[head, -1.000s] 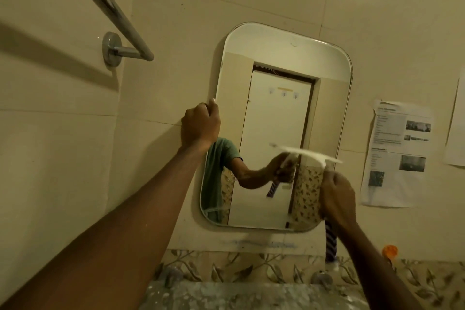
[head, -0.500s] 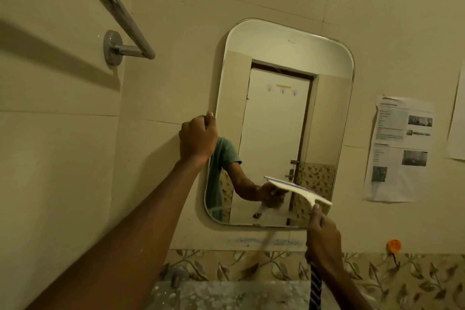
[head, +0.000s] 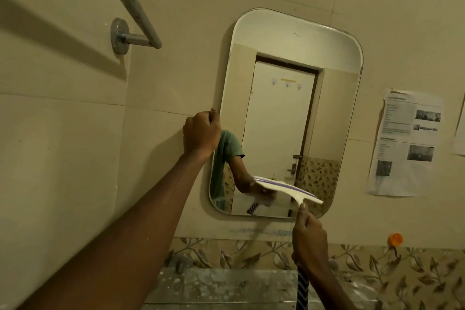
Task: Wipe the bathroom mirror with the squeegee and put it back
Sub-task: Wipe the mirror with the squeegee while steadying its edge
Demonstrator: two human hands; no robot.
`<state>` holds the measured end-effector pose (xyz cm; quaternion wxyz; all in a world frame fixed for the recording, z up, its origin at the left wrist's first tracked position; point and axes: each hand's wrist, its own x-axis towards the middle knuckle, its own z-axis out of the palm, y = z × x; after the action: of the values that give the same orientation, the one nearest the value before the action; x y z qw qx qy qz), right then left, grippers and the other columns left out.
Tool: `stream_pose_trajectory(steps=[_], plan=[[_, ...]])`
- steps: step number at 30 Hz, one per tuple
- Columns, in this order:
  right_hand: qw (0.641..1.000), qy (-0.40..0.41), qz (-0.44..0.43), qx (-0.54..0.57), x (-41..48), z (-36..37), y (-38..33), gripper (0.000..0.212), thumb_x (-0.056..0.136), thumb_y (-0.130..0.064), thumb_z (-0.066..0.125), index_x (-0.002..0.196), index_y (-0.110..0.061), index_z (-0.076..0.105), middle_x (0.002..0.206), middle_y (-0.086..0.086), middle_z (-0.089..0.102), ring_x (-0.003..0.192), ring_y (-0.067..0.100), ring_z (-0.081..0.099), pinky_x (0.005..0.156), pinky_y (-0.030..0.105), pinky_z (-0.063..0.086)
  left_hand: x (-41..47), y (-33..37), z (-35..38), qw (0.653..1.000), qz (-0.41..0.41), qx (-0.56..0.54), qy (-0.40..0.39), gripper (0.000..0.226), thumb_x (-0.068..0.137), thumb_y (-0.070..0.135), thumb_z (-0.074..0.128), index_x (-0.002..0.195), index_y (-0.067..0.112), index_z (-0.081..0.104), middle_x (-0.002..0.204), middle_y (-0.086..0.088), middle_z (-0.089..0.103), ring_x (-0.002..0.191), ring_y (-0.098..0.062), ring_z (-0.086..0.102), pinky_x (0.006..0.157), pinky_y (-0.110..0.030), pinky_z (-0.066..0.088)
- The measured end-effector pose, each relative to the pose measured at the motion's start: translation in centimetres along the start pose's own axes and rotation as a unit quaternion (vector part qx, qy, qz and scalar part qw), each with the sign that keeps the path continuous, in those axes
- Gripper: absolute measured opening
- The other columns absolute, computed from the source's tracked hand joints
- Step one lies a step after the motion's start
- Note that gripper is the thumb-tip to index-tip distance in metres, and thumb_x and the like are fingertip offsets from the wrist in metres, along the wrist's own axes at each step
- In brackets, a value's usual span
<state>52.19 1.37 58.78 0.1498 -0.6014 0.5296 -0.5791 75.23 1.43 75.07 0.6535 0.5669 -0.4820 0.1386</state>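
Our squeegee (head: pixel 289 190) has slid down the mirror (head: pixel 289 38) from mid-height to just above the bottom rim, its blade tilted with the right end lower. This stroke looks nearly finished, so we judge that another pass or the return comes next. Our right hand (head: pixel 310 241) is curled round the striped handle, reaching up from below. Our left hand (head: pixel 201 133) stays fisted at the mirror's left rim, seemingly gripping it steady.

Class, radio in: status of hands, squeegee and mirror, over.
Left hand grips mirror edge. Right hand holds squeegee, blade low on glass. Nothing in the way.
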Motion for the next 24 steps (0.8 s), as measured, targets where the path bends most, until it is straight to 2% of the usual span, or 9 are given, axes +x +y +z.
stream_pose_trajectory(steps=[4, 6, 8, 10, 13, 16, 19, 22, 24], plan=[[0.982, -0.116, -0.148, -0.033, -1.7, 0.7, -1.8, 0.035, 0.101, -0.037, 0.036, 0.082, -0.021, 0.061, 0.056, 0.000, 0.057, 0.042, 0.006, 0.047, 0.040, 0.018, 0.039, 0.2, -0.3, -0.2, 1.000, -0.002, -0.013, -0.013, 0.046, 0.101, 0.033, 0.036, 0.065, 0.011, 0.056, 0.062, -0.003, 0.052, 0.054, -0.010, 0.039, 0.057, -0.025, 0.028], [0.937, -0.172, -0.264, -0.150, -2.4, 1.7, -2.8, 0.031, 0.100, -0.042, 0.035, 0.084, -0.026, 0.056, 0.056, -0.005, 0.052, 0.042, 0.006, 0.046, 0.042, 0.015, 0.039, 0.3, -0.4, -0.3, 1.000, 0.001, -0.017, -0.022, 0.049, 0.101, 0.034, 0.034, 0.065, 0.010, 0.056, 0.059, -0.002, 0.050, 0.054, -0.006, 0.040, 0.052, -0.023, 0.029], [0.866, -0.219, -0.356, -0.277, -2.3, 2.9, -3.7, 0.036, 0.098, -0.051, 0.027, 0.094, -0.026, 0.053, 0.063, -0.006, 0.054, 0.046, 0.006, 0.044, 0.047, 0.015, 0.039, 0.3, -0.4, -0.2, 1.000, 0.002, -0.016, -0.020, 0.051, 0.102, 0.034, 0.033, 0.064, 0.010, 0.056, 0.056, -0.001, 0.049, 0.053, -0.001, 0.038, 0.049, -0.021, 0.029], [0.817, -0.257, -0.397, -0.331, -1.8, 4.3, -4.3, 0.042, 0.099, -0.054, 0.022, 0.101, -0.023, 0.049, 0.068, -0.003, 0.053, 0.050, 0.011, 0.045, 0.049, 0.021, 0.040, 0.2, -0.5, -0.1, 1.000, 0.004, -0.014, -0.016, 0.051, 0.102, 0.034, 0.033, 0.063, 0.010, 0.057, 0.057, -0.003, 0.051, 0.051, 0.000, 0.038, 0.048, -0.025, 0.028], [0.778, -0.264, -0.441, -0.362, -0.4, 5.4, -5.0, 0.045, 0.099, -0.054, 0.020, 0.101, -0.019, 0.049, 0.062, -0.005, 0.046, 0.049, 0.015, 0.045, 0.050, 0.028, 0.043, 0.2, -0.6, 0.1, 1.000, 0.008, -0.011, -0.017, 0.051, 0.102, 0.035, 0.034, 0.063, 0.010, 0.056, 0.058, -0.003, 0.052, 0.050, -0.001, 0.040, 0.049, -0.016, 0.027], [0.774, -0.247, -0.448, -0.374, 1.1, 4.6, -4.7, 0.061, 0.092, -0.059, 0.010, 0.091, -0.019, 0.057, 0.059, -0.007, 0.044, 0.047, 0.012, 0.043, 0.050, 0.028, 0.043, 0.3, -0.7, 0.2, 1.000, 0.003, -0.011, -0.019, 0.052, 0.102, 0.036, 0.033, 0.062, 0.011, 0.055, 0.053, 0.000, 0.048, 0.050, -0.003, 0.041, 0.048, -0.017, 0.027], [0.783, -0.248, -0.421, -0.384, 2.6, 3.1, -3.3, 0.057, 0.094, -0.059, 0.013, 0.079, -0.023, 0.055, 0.058, -0.006, 0.045, 0.045, 0.007, 0.039, 0.049, 0.024, 0.039, 0.5, -0.7, 0.2, 0.999, -0.007, -0.023, -0.032, 0.054, 0.101, 0.037, 0.033, 0.059, 0.011, 0.054, 0.053, 0.000, 0.049, 0.051, -0.006, 0.045, 0.050, -0.019, 0.031], [0.791, -0.247, -0.402, -0.389, 3.1, 1.6, -2.0, 0.069, 0.090, -0.063, 0.006, 0.078, -0.020, 0.059, 0.058, -0.005, 0.046, 0.046, 0.008, 0.040, 0.050, 0.024, 0.041, 0.4, -0.7, 0.0, 0.997, -0.023, -0.050, -0.056, 0.052, 0.101, 0.039, 0.033, 0.063, 0.011, 0.055, 0.056, -0.003, 0.053, 0.054, -0.013, 0.051, 0.054, -0.025, 0.038], [0.795, -0.240, -0.394, -0.394, 2.5, 1.2, -1.8, 0.064, 0.093, -0.060, 0.010, 0.076, -0.021, 0.058, 0.057, -0.006, 0.046, 0.046, 0.009, 0.042, 0.047, 0.023, 0.037, 0.0, -0.7, -0.1, 0.995, -0.034, -0.054, -0.071, 0.047, 0.100, 0.037, 0.035, 0.065, 0.012, 0.053, 0.057, -0.001, 0.051, 0.054, -0.013, 0.050, 0.053, -0.025, 0.038]])
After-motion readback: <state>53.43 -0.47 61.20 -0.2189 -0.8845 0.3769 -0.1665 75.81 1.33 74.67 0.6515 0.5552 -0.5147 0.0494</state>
